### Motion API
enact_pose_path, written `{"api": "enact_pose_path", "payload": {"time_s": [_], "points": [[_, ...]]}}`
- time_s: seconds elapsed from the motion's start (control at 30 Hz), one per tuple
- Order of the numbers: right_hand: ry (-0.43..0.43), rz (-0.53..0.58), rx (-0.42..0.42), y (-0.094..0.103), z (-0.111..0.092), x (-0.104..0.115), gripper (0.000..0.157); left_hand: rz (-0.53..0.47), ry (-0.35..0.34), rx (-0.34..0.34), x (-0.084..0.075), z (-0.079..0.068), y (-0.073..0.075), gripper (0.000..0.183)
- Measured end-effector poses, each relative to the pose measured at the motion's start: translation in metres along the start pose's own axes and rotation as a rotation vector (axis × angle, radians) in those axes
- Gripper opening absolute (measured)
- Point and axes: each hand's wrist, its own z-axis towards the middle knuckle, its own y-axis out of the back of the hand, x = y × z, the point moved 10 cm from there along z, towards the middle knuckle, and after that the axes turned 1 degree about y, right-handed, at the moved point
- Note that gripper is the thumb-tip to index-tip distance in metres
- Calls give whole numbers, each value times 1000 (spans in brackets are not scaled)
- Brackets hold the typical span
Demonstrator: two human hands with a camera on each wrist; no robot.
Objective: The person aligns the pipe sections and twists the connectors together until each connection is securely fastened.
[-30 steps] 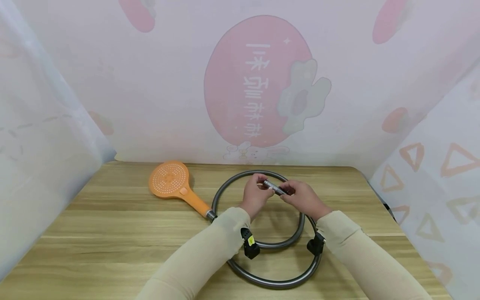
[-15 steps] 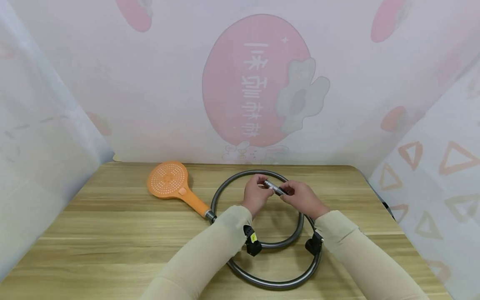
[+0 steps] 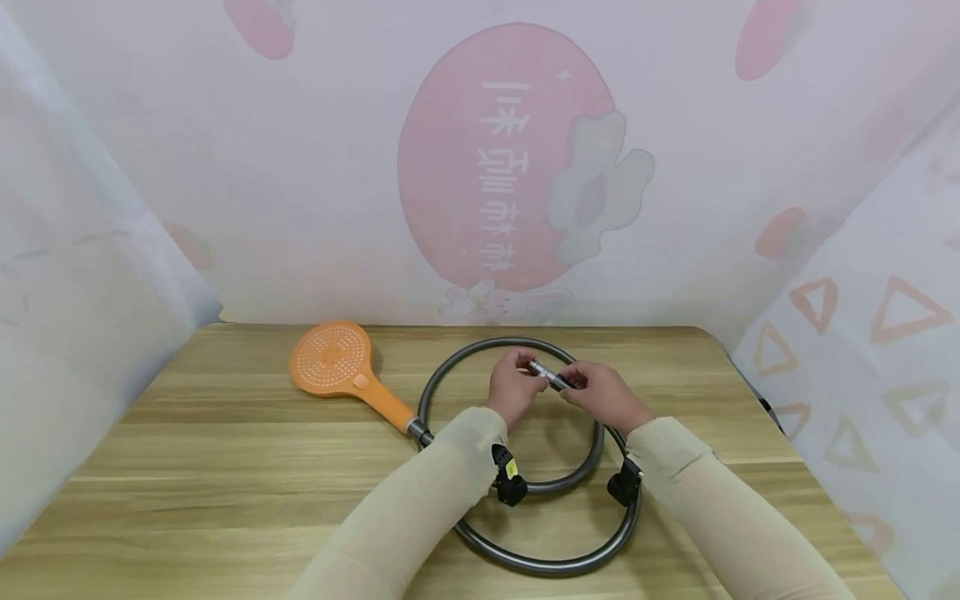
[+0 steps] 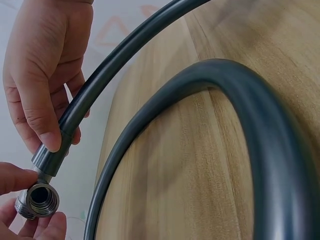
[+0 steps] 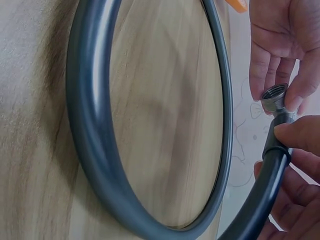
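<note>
A dark grey shower hose [image 3: 555, 569] lies in loops on the wooden table, one end raised between both hands. My left hand [image 3: 512, 388] pinches the silver threaded nut [image 5: 273, 103] at that end between thumb and fingers. Its open mouth with inner threads shows in the left wrist view. Just behind the nut, my right hand [image 3: 606, 397] holds the hose by its dark collar [image 4: 49, 161], thumb on one side and fingers on the other. An orange shower head [image 3: 332, 360] with a perforated round face lies left of the loops, its handle joined to the hose's other end.
The wooden table [image 3: 225, 475] runs back to a pale printed curtain [image 3: 337, 192] with pink shapes. Similar sheets hang at both sides. Black wrist cameras [image 3: 511, 483] hang under the sleeves, over the hose loops.
The head view has shifted slightly, so the table contents sit a little further left. Both hands keep their grip on the hose end, with hardly any visible motion.
</note>
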Motion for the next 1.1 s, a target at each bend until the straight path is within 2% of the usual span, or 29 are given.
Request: {"api": "enact_pose_path", "payload": {"time_s": [0.23,0.8,1.1], "points": [[-3,13,-3,0,0,-7,21,29,-28,12,0,2,-5,35],[-29,-26,22,-3,-4,-21,21,86,5,68,13,7,-23,39],[-42,-38,41,-5,-4,-28,19,137,11,77,14,7,-26,37]]}}
